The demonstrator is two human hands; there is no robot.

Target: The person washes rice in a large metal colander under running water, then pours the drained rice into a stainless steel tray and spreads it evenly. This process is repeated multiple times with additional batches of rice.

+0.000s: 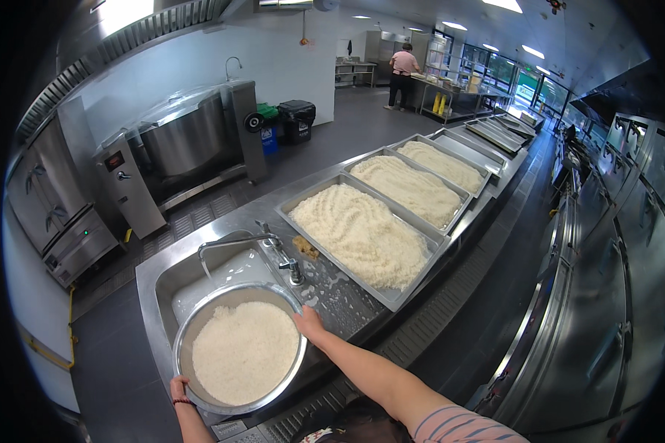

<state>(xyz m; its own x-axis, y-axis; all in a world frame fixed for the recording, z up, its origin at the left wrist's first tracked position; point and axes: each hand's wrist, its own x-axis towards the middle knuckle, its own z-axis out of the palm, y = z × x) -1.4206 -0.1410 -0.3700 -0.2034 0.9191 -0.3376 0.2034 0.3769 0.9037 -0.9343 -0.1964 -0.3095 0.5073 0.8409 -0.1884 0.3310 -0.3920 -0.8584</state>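
A large round stainless steel basin [246, 354] of wet white rice grains is held between my two hands. It sits over the near part of the sink [169, 290], hiding much of it. My left hand [179, 389] grips the basin's rim at the lower left, a dark bracelet at the wrist. My right hand [309, 323] is closed on the rim at the upper right. From the faucet [230, 242] a thin stream runs down just behind the basin's far rim; where it lands is hidden. The fingers under the rim are mostly out of sight.
Metal trays of rice [360, 235] line the steel counter [335, 290] to the right, with more trays [490, 135] beyond. A brown scrubber [306, 247] lies by the faucet. Steel cabinets [593, 260] flank the right aisle. A person [403, 69] stands at a far table.
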